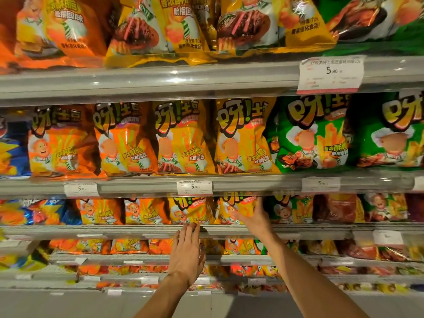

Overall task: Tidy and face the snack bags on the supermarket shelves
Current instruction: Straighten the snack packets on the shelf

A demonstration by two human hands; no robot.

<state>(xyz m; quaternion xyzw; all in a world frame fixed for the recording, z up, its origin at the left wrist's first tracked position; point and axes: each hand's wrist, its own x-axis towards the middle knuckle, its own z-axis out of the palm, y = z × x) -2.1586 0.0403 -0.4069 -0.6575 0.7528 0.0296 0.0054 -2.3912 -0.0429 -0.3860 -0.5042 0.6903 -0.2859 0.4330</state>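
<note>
Upper two shelves' snack bags (183,138) faced; centre-frame third shelf (298,228) in progress: right hand (254,218) grasps yellow bag (238,208), left hand (187,253) flat, fingers straight; lower shelves apparently pending.

We see snack bags (185,138) standing side by side on stacked shelves (160,79), price tags (194,187) on the shelf edges below them, and our right hand (254,218) right of our left hand (187,251).

Both hands (186,253) (253,218) raised, fingers extended.
</note>
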